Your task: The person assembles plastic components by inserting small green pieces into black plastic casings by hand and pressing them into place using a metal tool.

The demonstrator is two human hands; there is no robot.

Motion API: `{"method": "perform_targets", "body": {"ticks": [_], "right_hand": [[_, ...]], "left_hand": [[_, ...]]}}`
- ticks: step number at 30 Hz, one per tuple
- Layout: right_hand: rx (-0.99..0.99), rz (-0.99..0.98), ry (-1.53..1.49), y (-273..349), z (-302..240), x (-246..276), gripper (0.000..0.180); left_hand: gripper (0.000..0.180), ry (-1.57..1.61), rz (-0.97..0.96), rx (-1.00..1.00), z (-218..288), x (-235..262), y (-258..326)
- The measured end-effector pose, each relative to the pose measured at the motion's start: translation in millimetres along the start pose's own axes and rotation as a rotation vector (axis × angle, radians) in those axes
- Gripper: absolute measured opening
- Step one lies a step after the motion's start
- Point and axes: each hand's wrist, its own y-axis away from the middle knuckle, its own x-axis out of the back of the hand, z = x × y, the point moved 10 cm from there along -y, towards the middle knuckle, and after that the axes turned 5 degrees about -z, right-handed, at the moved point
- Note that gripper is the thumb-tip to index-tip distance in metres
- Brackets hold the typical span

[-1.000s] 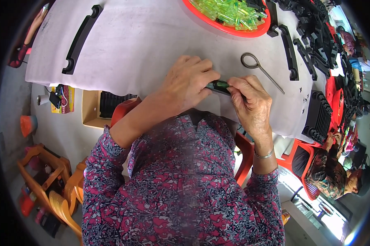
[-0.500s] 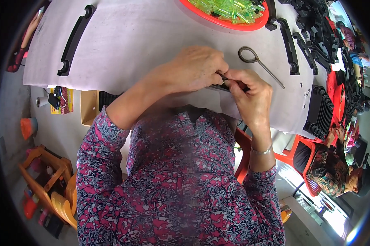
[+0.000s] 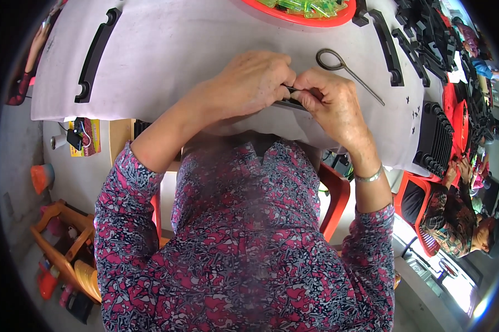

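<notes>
Over the near edge of the table, both hands meet on a dark, narrow black bar (image 3: 295, 104), mostly hidden by my fingers. My left hand (image 3: 254, 83) is closed on it with bent fingers. My right hand (image 3: 335, 105) pinches its right part between thumb and fingers, close against the left fingertips. Beyond the right hand lies a metal rod with a looped end (image 3: 363, 84). A long black bar with curved notches at its ends (image 3: 97, 61) lies at the far left, and a similar notched bar (image 3: 388, 50) at the right.
A red basin (image 3: 316, 22) of green transparent pieces stands at the far edge. To the right are small black pieces (image 3: 417, 114), a stack of black bars (image 3: 435, 138) and a heap of black parts (image 3: 423, 33). Another person (image 3: 440, 218) sits at right; someone's arm (image 3: 36, 52) shows far left.
Both hands have shifted slightly up and left in the picture, still together on the black bar. The right forearm has swung outward, and the view has shifted a little.
</notes>
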Motion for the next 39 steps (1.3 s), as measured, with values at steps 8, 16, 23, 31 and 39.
{"method": "perform_targets", "body": {"ticks": [8,16,23,31,39], "right_hand": [[-0.014,-0.099,-0.100,1,9,-5,0.012],[-0.132,0.334,-0.118,13,59,71,0.011],[-0.135,0.286,0.038,17,50,66,0.013],[-0.075,0.145,-0.084,10,21,38,0.019],[-0.022,-0.152,0.047,3,-10,-17,0.037]], "left_hand": [[0.020,0.090,0.015,0.049,-3,4,13],[0.024,0.189,0.114,0.037,1,19,33],[0.044,0.148,0.149,0.045,4,24,43],[0.042,-0.022,0.169,0.071,8,23,40],[0.029,-0.123,0.187,-0.042,24,21,35]]}}
